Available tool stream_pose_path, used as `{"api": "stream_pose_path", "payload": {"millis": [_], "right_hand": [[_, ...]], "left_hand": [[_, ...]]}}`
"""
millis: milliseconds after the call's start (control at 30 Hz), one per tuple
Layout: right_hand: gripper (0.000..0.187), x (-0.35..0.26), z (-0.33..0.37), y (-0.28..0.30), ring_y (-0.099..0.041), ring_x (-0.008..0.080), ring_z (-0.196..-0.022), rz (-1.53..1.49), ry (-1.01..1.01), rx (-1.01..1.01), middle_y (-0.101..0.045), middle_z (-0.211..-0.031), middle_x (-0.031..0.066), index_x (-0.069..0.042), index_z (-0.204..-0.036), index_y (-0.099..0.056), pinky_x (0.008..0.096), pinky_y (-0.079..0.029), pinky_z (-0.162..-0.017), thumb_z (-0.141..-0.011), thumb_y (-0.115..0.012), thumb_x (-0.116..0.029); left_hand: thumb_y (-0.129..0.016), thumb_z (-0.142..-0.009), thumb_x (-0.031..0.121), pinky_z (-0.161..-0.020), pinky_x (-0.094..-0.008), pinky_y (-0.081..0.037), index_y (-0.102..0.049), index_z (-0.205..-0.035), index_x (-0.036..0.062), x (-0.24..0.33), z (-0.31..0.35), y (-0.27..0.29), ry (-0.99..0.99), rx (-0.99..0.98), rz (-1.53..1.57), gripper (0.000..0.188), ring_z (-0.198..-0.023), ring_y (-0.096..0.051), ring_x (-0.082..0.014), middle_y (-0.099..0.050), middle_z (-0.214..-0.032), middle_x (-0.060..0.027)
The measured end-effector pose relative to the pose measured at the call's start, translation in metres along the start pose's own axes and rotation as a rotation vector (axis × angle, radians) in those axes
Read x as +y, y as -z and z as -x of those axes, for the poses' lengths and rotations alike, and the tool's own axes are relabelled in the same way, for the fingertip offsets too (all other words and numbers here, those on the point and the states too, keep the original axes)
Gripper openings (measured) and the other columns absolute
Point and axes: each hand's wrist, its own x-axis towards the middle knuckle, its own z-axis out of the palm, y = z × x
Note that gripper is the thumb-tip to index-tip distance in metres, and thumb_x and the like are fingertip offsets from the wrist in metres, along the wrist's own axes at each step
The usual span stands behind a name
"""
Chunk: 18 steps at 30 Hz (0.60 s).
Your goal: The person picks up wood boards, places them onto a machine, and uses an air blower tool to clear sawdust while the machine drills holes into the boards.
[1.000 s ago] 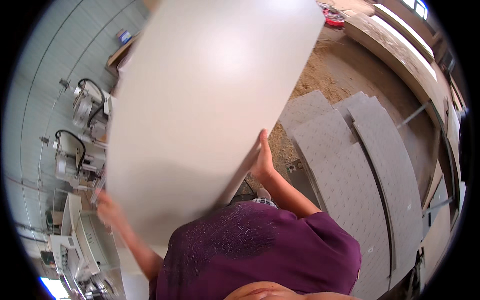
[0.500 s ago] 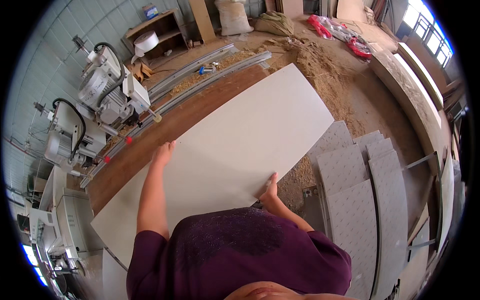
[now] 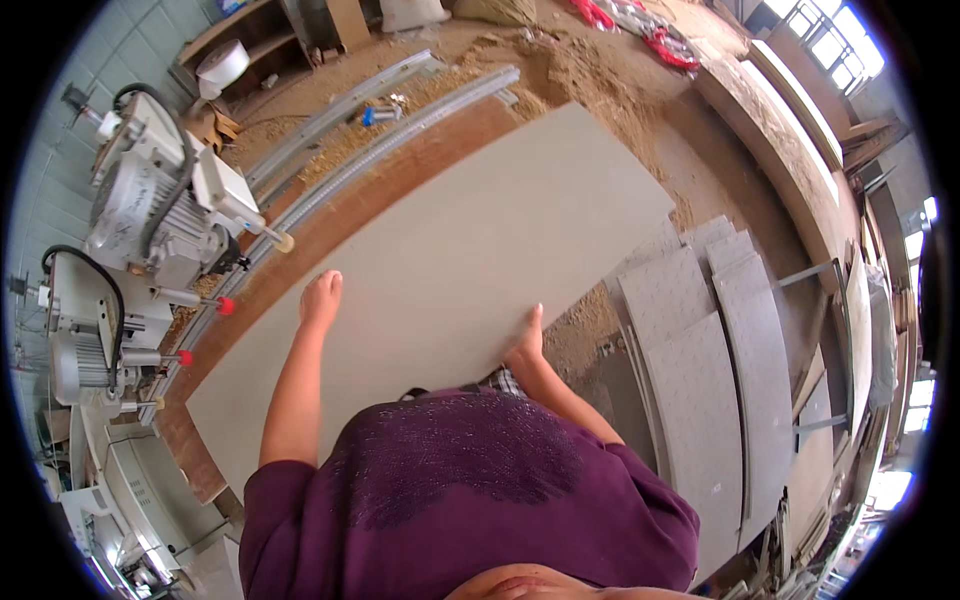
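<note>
A large pale grey-white board lies slantwise in front of me, its near edge close to my body. My left hand is at the far long edge, its fingers curled against the board. On the near edge, my right hand grips with the thumb on the upper face; its other fingers are mostly hidden. Beneath the board, a brown work surface shows along the far side.
Beyond the brown surface run metal rails. Machine motors with red-tipped rods stand at left. Stacked grey panels are at right, near long boards. Sawdust covers the floor behind. A white roll sits by a shelf.
My view has shifted, with the machines nearer. The board has turned slightly and lies more over the brown surface, which now shows past its left corner. Both hands stay at its edges.
</note>
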Motion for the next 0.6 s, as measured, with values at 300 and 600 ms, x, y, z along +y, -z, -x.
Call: {"api": "stream_pose_path", "payload": {"millis": [300, 600], "right_hand": [[0.08, 0.005, -0.023, -0.057, -0.04, 0.029, -0.125, 0.086, -0.279, -0.086, -0.04, -0.138, 0.0115, -0.003, -0.136, -0.035, 0.044, -0.032, -0.104, -0.089, -0.025, -0.067], [0.059, -0.04, -0.203, 0.148, -0.049, 0.0381, -0.115, 1.87, 0.077, 0.122, -0.049, -0.122, 0.0235, -0.002, -0.125, -0.04, 0.0429, -0.044, -0.092, -0.075, -0.067, -0.019]], "left_hand": [[-0.065, -0.082, 0.02, -0.107, -0.0463, -0.026, -0.035, -0.14, 0.0137, 0.09, 0.182, -0.015, 0.079, -0.307, -0.042, 0.066, -0.132, -0.028, -0.0365, -0.025, -0.146, -0.0182], [-0.074, -0.071, 0.008, -0.11, -0.0416, -0.024, -0.028, -0.144, 0.015, 0.114, 0.197, -0.024, 0.334, -0.442, -0.012, 0.086, -0.138, -0.017, -0.0372, -0.012, -0.151, -0.0208]]}}
